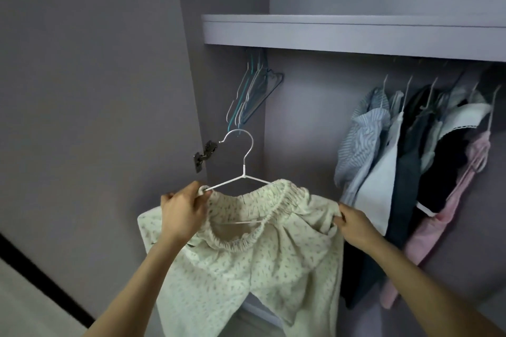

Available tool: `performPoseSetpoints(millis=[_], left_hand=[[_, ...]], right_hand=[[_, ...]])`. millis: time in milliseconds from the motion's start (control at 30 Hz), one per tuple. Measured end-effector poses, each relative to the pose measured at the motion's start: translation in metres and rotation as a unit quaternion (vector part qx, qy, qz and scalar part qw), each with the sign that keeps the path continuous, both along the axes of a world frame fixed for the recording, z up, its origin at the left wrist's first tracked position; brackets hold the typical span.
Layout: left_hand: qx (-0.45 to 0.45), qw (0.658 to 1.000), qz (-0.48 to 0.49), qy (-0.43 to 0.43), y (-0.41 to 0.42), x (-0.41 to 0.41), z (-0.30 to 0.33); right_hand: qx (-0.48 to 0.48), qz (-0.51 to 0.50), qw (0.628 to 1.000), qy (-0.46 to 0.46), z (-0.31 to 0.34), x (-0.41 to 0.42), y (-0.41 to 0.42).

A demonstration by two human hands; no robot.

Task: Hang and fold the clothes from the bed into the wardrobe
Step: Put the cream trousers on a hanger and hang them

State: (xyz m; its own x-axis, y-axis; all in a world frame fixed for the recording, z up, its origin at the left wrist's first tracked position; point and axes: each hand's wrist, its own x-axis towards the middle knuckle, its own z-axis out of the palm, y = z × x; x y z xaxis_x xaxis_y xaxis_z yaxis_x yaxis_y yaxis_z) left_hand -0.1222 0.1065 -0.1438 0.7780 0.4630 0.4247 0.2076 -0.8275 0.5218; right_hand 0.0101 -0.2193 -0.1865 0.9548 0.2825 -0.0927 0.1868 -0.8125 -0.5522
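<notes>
**A bedroom wardrobe in a home**

This is a home, seen from in front of an open built-in wardrobe [301, 117] with pale lilac-grey panels. A shelf [353, 32] runs across the top, and beneath it a row of hung garments [410, 161] crowds the right side: a striped shirt, white, dark and pink pieces, each on its own hanger. At the left a bunch of empty wire hangers [250, 90], some teal and some white, hangs under the shelf. The open door [95, 90] stands at the left on a metal hinge [204, 155]. A person holds floral pyjama trousers [246, 254] threaded on a white hanger [242, 169].
</notes>
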Motion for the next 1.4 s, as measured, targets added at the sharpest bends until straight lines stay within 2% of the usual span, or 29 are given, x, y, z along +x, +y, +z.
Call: performPoseSetpoints(millis=[133, 300, 333, 400, 467, 500, 567, 633, 700, 800, 867, 967, 1033, 1100, 1133, 1233, 1333, 1400], left_hand=[[-0.039, 0.999, 0.005, 0.001, 0.008, 0.004, 0.001], [-0.051, 0.996, -0.071, 0.016, -0.005, 0.019, -0.006], [-0.054, 0.995, -0.082, 0.023, -0.007, 0.022, -0.008], [-0.059, 0.992, -0.102, 0.041, -0.012, 0.029, -0.012], [-0.061, 0.989, -0.126, 0.053, -0.019, 0.039, -0.01], [-0.064, 0.987, -0.134, 0.057, -0.024, 0.044, -0.008], [-0.088, 0.985, -0.135, 0.065, -0.034, 0.059, 0.0], [-0.147, 0.978, -0.127, 0.072, -0.046, 0.075, 0.008], [-0.178, 0.971, -0.135, 0.079, -0.059, 0.091, 0.019], [-0.14, 0.972, -0.161, 0.095, -0.079, 0.114, 0.041], [-0.117, 0.976, -0.17, 0.074, -0.09, 0.126, 0.057], [-0.054, 0.982, -0.182, 0.007, -0.103, 0.141, 0.086], [0.007, 0.981, -0.185, -0.05, -0.109, 0.151, 0.108], [0.067, 0.975, -0.184, -0.102, -0.114, 0.159, 0.13], [0.099, 0.97, -0.183, -0.128, -0.117, 0.165, 0.138], [0.202, 0.947, -0.171, -0.182, -0.126, 0.179, 0.152], [0.297, 0.929, -0.153, -0.161, -0.132, 0.204, 0.16], [0.314, 0.927, -0.149, -0.143, -0.132, 0.224, 0.162]], right_hand=[[0.05, -0.077, 0.992, -0.081, 0.005, -0.004, -0.015], [0.122, 0.017, 0.992, -0.03, 0.03, -0.01, -0.005], [0.103, 0.046, 0.992, -0.055, 0.036, -0.01, -0.006], [-0.011, 0.101, 0.99, -0.095, 0.046, -0.011, -0.011], [-0.141, 0.136, 0.979, -0.063, 0.05, -0.014, -0.017], [-0.158, 0.142, 0.977, -0.032, 0.051, -0.015, -0.018], [-0.096, 0.129, 0.987, -0.002, 0.054, -0.021, -0.02], [-0.039, 0.092, 0.995, -0.027, 0.06, -0.025, -0.021], [-0.028, 0.046, 0.998, -0.046, 0.066, -0.025, -0.022], [0.008, -0.051, 0.998, -0.045, 0.074, -0.022, -0.019], [0.047, -0.111, 0.992, -0.041, 0.079, -0.017, -0.013], [0.113, -0.162, 0.979, -0.042, 0.093, -0.004, 0.004], [0.194, -0.191, 0.961, -0.038, 0.109, 0.008, 0.02], [0.268, -0.209, 0.94, -0.024, 0.128, 0.021, 0.036], [0.273, -0.204, 0.94, -0.034, 0.137, 0.03, 0.042], [0.19, -0.187, 0.957, -0.11, 0.152, 0.057, 0.047], [0.083, -0.223, 0.953, -0.188, 0.148, 0.083, 0.046], [0.056, -0.258, 0.94, -0.217, 0.14, 0.103, 0.046]])
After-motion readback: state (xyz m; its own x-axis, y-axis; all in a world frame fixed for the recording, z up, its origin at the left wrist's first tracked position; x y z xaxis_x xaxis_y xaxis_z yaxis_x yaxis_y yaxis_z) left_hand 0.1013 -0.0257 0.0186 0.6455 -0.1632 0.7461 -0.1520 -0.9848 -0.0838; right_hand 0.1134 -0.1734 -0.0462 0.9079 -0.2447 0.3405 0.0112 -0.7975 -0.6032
